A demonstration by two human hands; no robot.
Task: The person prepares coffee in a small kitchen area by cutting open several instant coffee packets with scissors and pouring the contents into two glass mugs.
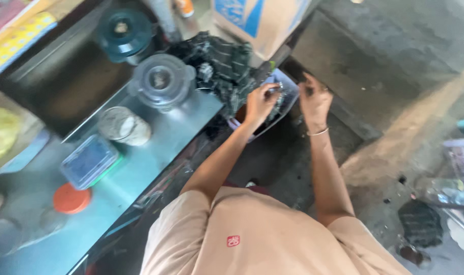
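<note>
My left hand (pixel 260 102) reaches into a pale shallow tray (pixel 289 85) that rests at the end of the metal counter. Its fingers curl on a dark wad with a small shiny bit. My right hand (pixel 314 101), with a thin bangle on the wrist, hovers at the tray's right side with its fingers bent. Blur hides whether it grips anything. A dark striped crumpled bag (pixel 221 66) lies right next to the tray on its left.
On the metal counter (pixel 155 153) stand a clear blender jar (pixel 161 81), a teal jar (pixel 124 31), a round grey lump (pixel 124 125), a clear lidded box (pixel 89 161) and an orange lid (pixel 71 198). A cardboard box (pixel 262 20) sits behind. A dark rag (pixel 420 222) lies on the concrete floor.
</note>
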